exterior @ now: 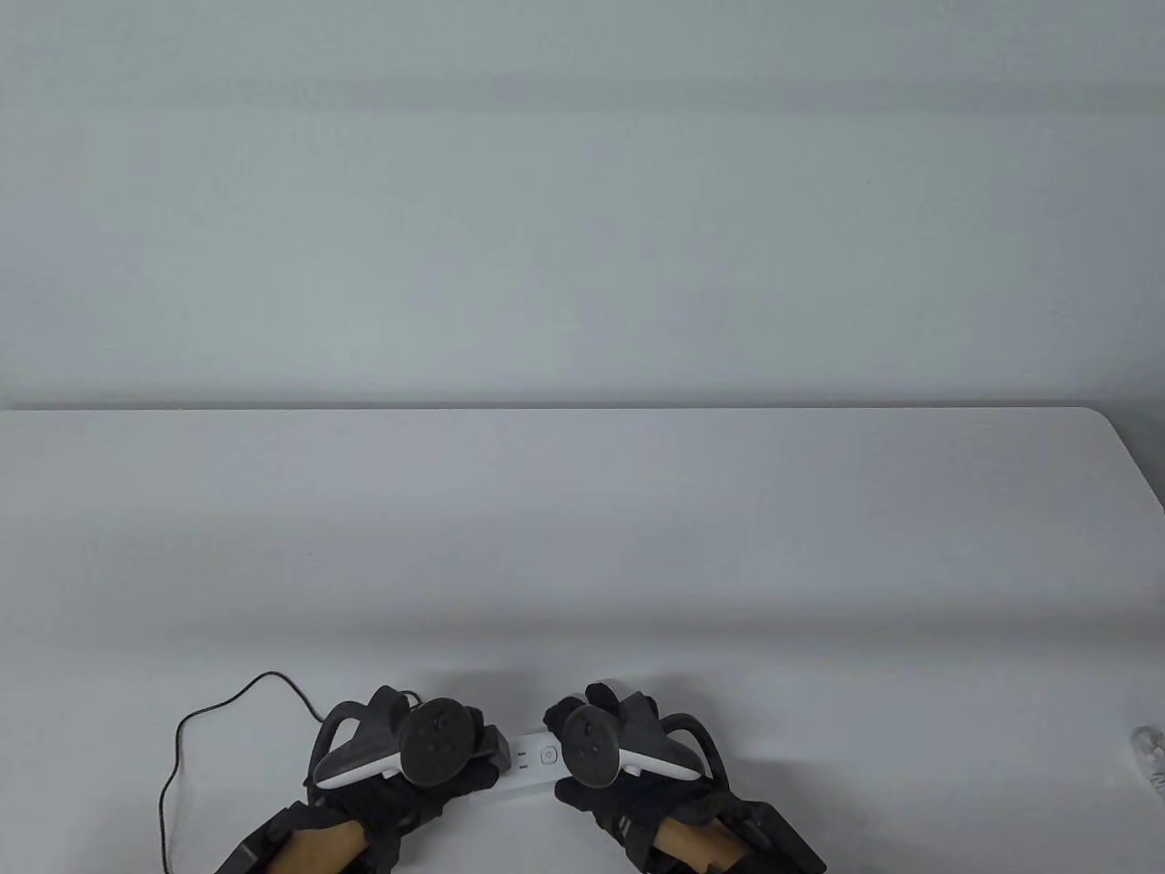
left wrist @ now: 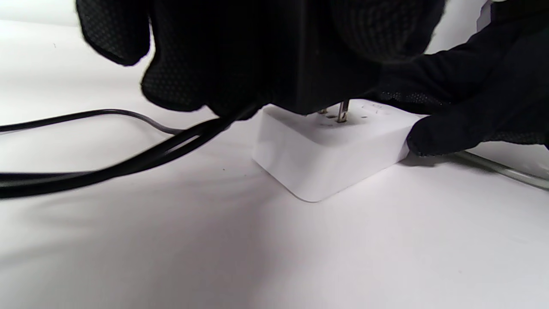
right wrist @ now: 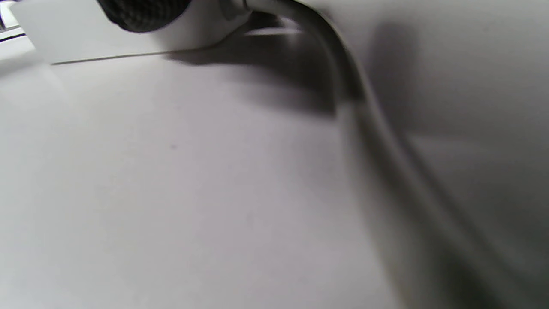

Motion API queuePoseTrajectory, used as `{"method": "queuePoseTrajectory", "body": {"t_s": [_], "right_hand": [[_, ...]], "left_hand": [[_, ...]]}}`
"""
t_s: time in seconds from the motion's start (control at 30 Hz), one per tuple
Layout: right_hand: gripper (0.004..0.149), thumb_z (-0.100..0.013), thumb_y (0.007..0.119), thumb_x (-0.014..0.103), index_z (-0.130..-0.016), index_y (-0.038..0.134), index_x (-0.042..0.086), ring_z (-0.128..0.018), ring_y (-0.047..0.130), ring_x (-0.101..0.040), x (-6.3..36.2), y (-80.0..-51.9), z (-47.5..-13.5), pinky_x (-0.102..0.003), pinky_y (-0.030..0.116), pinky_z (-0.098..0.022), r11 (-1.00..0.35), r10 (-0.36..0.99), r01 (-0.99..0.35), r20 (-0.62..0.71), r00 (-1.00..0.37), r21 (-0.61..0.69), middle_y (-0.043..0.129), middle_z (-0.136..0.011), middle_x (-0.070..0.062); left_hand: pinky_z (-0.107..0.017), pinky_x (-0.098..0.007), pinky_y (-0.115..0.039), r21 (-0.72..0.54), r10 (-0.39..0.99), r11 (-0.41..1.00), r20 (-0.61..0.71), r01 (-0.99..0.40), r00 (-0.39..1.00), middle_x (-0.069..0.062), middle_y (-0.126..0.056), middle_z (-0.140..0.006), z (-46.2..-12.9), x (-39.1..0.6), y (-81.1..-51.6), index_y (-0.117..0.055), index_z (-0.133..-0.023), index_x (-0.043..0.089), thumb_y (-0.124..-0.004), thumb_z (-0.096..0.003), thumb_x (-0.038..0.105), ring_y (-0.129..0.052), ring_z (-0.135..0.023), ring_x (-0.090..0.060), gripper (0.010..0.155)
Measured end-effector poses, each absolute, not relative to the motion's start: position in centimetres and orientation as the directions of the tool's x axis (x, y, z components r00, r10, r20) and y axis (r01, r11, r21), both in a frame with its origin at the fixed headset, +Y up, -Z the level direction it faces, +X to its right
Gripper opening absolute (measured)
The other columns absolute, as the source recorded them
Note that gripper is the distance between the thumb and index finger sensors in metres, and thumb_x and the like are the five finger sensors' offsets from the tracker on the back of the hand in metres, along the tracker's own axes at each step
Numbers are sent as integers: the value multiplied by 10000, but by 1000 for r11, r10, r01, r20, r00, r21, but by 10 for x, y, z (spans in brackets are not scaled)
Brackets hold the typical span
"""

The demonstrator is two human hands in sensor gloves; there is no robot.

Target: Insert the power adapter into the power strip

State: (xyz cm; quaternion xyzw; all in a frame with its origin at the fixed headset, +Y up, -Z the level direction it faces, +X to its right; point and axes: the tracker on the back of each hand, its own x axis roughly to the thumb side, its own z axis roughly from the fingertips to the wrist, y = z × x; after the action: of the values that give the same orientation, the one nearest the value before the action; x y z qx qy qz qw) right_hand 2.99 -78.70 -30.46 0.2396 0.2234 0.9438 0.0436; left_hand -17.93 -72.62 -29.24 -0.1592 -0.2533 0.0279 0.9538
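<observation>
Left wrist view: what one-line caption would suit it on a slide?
Left hand lowers the black power adapter, prongs just entering the white power strip.

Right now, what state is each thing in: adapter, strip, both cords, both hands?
Adapter: held upright over the strip, prongs at the slots, metal still showing, not seated.
Strip: flat on the table, steadied at its side.
Adapter cord: slack, looped on the table.
Strip cord: lying along the table.
Left hand: grips the adapter.
Right hand: fingers touch the strip's side.
</observation>
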Motion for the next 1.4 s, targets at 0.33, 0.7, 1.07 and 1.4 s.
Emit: {"method": "queuePoseTrajectory", "body": {"t_s": [0.33, 0.7, 1.07, 1.4], "right_hand": [[820, -509, 615, 493, -1140, 155, 241, -1107, 179, -342, 28, -786, -304, -663, 254, -729, -907, 161, 43, 440, -884, 420, 281, -1227, -40], [823, -502, 620, 501, -1141, 175, 235, -1110, 201, -334, 25, -784, -304, -664, 269, -730, -917, 122, 73, 451, -884, 392, 308, -1225, -40], [888, -490, 504, 634, -1120, 50, 205, -1103, 236, -409, 53, -772, -317, -681, 325, -720, -896, 277, -78, 414, -867, 437, 226, -1225, -104], [884, -492, 421, 646, -1134, 90, 137, -1077, 224, -460, 111, -760, -339, -700, 327, -694, -912, 332, -253, 218, -918, 322, 212, -1212, -169]], "left_hand": [[-681, -580, -727, -259, 64, 963, 492, 76, 868, -120, -933, -728, -287, -171, -726, -684, -982, 113, -665, -458, 594, -977, -609, -299, 711], [-671, -570, -751, -264, -7, 951, 509, 163, 861, -128, -931, -706, -287, -159, -736, -680, -977, 116, -649, -462, 586, -981, -581, -295, 697], [-725, -615, -650, -310, 210, 947, 397, -85, 894, -146, -851, -951, -305, -192, -714, -573, -1094, 162, -603, -418, 683, -891, -845, -378, 853], [-812, -679, -296, 13, 303, 952, 79, -305, 950, -74, -358, -1271, -319, -284, -704, -351, -1168, 266, -571, -463, 644, -310, -1201, -450, 830]]}}
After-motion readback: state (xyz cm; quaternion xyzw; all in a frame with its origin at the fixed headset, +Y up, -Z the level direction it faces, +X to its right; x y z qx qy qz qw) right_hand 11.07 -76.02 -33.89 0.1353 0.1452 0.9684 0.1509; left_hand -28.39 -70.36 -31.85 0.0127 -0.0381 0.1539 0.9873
